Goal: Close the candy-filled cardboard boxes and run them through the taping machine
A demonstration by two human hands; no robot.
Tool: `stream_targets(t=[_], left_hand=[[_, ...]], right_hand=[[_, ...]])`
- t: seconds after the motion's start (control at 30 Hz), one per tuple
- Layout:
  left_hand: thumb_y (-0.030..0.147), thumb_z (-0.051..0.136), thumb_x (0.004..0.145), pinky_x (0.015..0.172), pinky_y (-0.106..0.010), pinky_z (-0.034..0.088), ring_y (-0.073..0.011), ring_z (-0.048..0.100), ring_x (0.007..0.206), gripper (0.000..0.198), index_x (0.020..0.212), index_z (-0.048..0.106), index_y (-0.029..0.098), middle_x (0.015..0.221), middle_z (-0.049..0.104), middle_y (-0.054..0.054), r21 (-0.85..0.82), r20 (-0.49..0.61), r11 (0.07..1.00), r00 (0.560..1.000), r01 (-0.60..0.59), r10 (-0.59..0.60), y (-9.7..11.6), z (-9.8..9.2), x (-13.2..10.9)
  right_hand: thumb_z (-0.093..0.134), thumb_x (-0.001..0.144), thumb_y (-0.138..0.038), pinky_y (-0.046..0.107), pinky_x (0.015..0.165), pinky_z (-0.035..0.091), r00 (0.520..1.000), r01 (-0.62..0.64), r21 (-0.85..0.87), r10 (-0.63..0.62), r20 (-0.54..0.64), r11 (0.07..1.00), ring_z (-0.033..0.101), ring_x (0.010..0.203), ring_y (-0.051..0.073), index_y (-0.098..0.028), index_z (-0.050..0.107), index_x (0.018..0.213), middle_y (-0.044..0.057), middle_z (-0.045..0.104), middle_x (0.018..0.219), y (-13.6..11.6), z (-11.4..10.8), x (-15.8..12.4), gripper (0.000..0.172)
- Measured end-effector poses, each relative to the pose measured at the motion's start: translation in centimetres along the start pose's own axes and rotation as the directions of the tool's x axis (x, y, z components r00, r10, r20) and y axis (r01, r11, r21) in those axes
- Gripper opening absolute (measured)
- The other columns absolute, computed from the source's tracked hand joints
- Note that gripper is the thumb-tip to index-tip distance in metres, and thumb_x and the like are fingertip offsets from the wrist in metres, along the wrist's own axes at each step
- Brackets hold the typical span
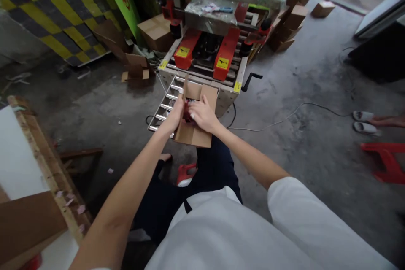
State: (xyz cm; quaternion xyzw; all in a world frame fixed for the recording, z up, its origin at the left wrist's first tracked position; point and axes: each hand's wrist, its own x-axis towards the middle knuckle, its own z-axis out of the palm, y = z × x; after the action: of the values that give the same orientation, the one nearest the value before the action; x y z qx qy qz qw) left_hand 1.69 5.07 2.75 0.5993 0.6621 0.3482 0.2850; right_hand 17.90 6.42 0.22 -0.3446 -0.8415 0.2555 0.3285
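Note:
A small cardboard box (193, 135) with raised flaps sits at the end of a roller conveyor (160, 106), just in front of my body. My left hand (175, 114) is at the box's left side and holds the upright flap there. Over the box's opening lies my right hand (204, 114), fingers stretched out and reaching in among dark reddish contents (190, 104). Those contents are mostly covered by my fingers, so their kind is unclear.
Beyond the box stands a carton-sealing machine (207, 50) with red side guides and a black crank (251, 81). Several cartons (295, 17) are stacked right of it; an open carton (137, 67) lies left. A cable (278, 122) crosses the floor toward another person's slippered feet (363, 122).

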Motion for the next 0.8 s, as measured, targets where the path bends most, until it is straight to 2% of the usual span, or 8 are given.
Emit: stream_targets(t=[0.1, 0.17, 0.27, 0.37, 0.5, 0.6, 0.67, 0.8], left_hand=[[0.052, 0.039, 0.102, 0.117, -0.06, 0.039, -0.0375, 0.035, 0.148, 0.058, 0.149, 0.051, 0.021, 0.167, 0.03, -0.014, 0.368, 0.052, 0.916, 0.987, -0.162, 0.154, 0.5, 2.3, -2.0], [0.045, 0.04, 0.102, 0.113, -0.065, 0.042, -0.0401, 0.033, 0.148, 0.055, 0.152, 0.048, 0.024, 0.171, 0.022, -0.012, 0.516, 0.068, 0.84, 0.986, -0.164, 0.151, 0.8, 2.5, -2.8], [0.04, 0.037, 0.102, 0.109, -0.064, 0.045, -0.0398, 0.036, 0.147, 0.054, 0.154, 0.045, 0.026, 0.172, 0.018, -0.011, 0.561, 0.119, 0.813, 0.987, -0.155, 0.106, 0.6, 1.5, -2.6], [0.04, 0.039, 0.102, 0.118, -0.06, 0.037, -0.0368, 0.029, 0.153, 0.057, 0.157, 0.042, 0.023, 0.172, 0.015, -0.012, 0.457, 0.229, 0.866, 0.968, -0.204, 0.107, -0.5, 0.0, -1.2], [0.045, 0.046, 0.099, 0.126, -0.047, 0.028, -0.0291, 0.025, 0.157, 0.056, 0.149, 0.053, 0.021, 0.168, 0.029, -0.012, 0.163, 0.263, 0.965, 0.952, -0.205, 0.158, -2.4, -1.0, 0.5], [0.04, 0.05, 0.097, 0.123, -0.047, 0.036, -0.0286, 0.047, 0.145, 0.051, 0.141, 0.059, 0.015, 0.152, 0.052, -0.017, -0.039, -0.054, 0.997, 0.997, -0.066, 0.064, -2.7, -0.6, -0.3], [0.038, 0.054, 0.096, 0.116, -0.047, 0.045, -0.0283, 0.06, 0.13, 0.048, 0.136, 0.061, 0.013, 0.138, 0.064, -0.017, -0.145, -0.221, 0.989, 0.975, -0.02, -0.013, -2.1, -0.5, -2.6], [0.035, 0.057, 0.097, 0.101, -0.037, 0.056, -0.0225, 0.069, 0.109, 0.031, 0.119, 0.07, 0.017, 0.119, 0.073, -0.011, -0.192, -0.227, 0.98, 0.974, -0.057, 0.012, -0.4, -2.8, -11.1]], right_hand=[[0.026, 0.102, -0.026, 0.05, 0.119, 0.035, 0.909, -0.159, 0.247, 0.239, -0.341, 0.956, 0.052, 0.127, 0.027, -0.017, 0.063, 0.122, 0.014, 0.061, 0.127, 1.3, -0.2, -0.3, 0.043], [0.028, 0.101, -0.028, 0.046, 0.115, 0.041, 0.857, -0.168, 0.341, 0.308, -0.413, 0.925, 0.051, 0.129, 0.027, -0.017, 0.055, 0.131, 0.016, 0.056, 0.132, 1.3, 0.0, -0.1, 0.041], [0.035, 0.101, -0.034, 0.047, 0.118, 0.038, 0.923, -0.096, 0.326, 0.206, -0.324, 0.941, 0.048, 0.137, 0.027, -0.017, 0.047, 0.14, 0.018, 0.053, 0.139, -0.4, 0.3, -1.0, 0.045], [0.055, 0.094, -0.052, 0.059, 0.126, 0.02, 0.995, 0.013, 0.136, 0.0, -0.095, 0.991, 0.028, 0.152, 0.037, -0.01, 0.032, 0.155, 0.024, 0.038, 0.158, -3.2, 0.7, -4.2, 0.077], [0.08, 0.078, -0.042, 0.059, 0.128, 0.01, 0.987, 0.093, -0.129, -0.075, 0.139, 0.987, 0.015, 0.156, 0.041, -0.004, 0.02, 0.161, 0.028, 0.021, 0.166, -3.8, 0.9, -6.6, 0.109], [0.08, 0.078, -0.031, 0.057, 0.128, 0.013, 0.986, 0.065, -0.231, -0.026, 0.166, 0.971, 0.019, 0.155, 0.041, -0.004, 0.026, 0.16, 0.027, 0.024, 0.165, -0.3, -0.3, -2.2, 0.102], [0.082, 0.078, -0.032, 0.059, 0.127, 0.016, 0.989, 0.033, -0.291, 0.011, 0.149, 0.956, 0.023, 0.153, 0.043, -0.002, 0.032, 0.157, 0.029, 0.029, 0.163, 2.4, -1.5, 3.1, 0.098], [0.078, 0.085, -0.028, 0.06, 0.121, 0.026, 0.998, -0.01, -0.407, 0.032, 0.049, 0.914, 0.041, 0.142, 0.042, 0.006, 0.044, 0.146, 0.035, 0.044, 0.151, 3.5, -1.1, 13.3, 0.078]])
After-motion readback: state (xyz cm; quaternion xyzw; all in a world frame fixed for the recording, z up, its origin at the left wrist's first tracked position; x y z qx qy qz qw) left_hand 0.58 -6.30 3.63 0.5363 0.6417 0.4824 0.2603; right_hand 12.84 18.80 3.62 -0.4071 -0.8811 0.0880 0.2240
